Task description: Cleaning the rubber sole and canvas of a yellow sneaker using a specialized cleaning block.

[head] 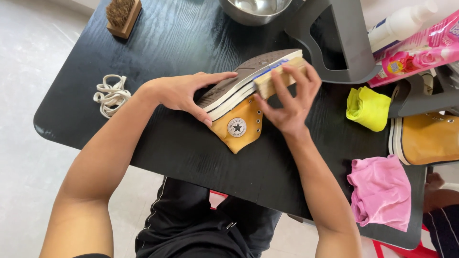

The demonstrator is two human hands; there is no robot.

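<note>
I see both my bare forearms reaching away from me, converging toward the middle. My left hand (184, 93) lies palm down with the wrist bent rightward, fingers stretched flat and pointing right, thumb tucked underneath on the near side in a clamping grip. My right hand (289, 102) is raised just to the right of it, palm facing away, fingers curled over and pinching, knuckles on the far side.

Black wood-grain bench (181, 148), rounded corners. Pale grey tiled floor (28, 157) beneath. Bright, even daylight; soft sheen along bench edge.
</note>
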